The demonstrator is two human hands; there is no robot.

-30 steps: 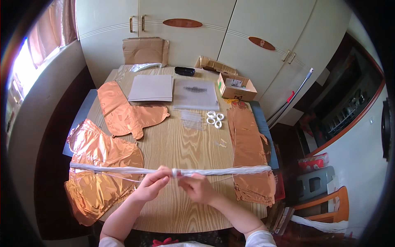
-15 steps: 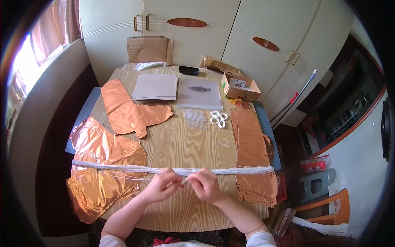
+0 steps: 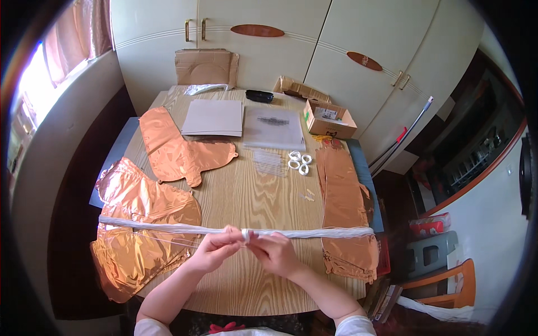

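My left hand (image 3: 215, 250) and my right hand (image 3: 276, 254) meet over the near middle of the table, both with fingers closed. Pinched between their fingertips is a small white ribbon coil (image 3: 245, 234); the fingers partly hide it. Just beyond the hands a long bundle of white strings (image 3: 168, 227) stretches across the table. Its left end rests on shiny copper foil balloons (image 3: 143, 246), its right end on a stack of flat copper foil balloons (image 3: 344, 204). A few loose strings trail to the left of my left hand.
Farther back lie several white ribbon coils (image 3: 304, 169), clear straws (image 3: 269, 162), a grey board (image 3: 213, 117), a clear plastic sheet pack (image 3: 274, 134) and another foil balloon (image 3: 185, 151). An open cardboard box (image 3: 336, 124) and a black case (image 3: 259, 96) stand at the far edge.
The fingers of both hands have shifted grip, and the white ribbon coil now shows upright between the fingertips. The things on the table have stayed put.
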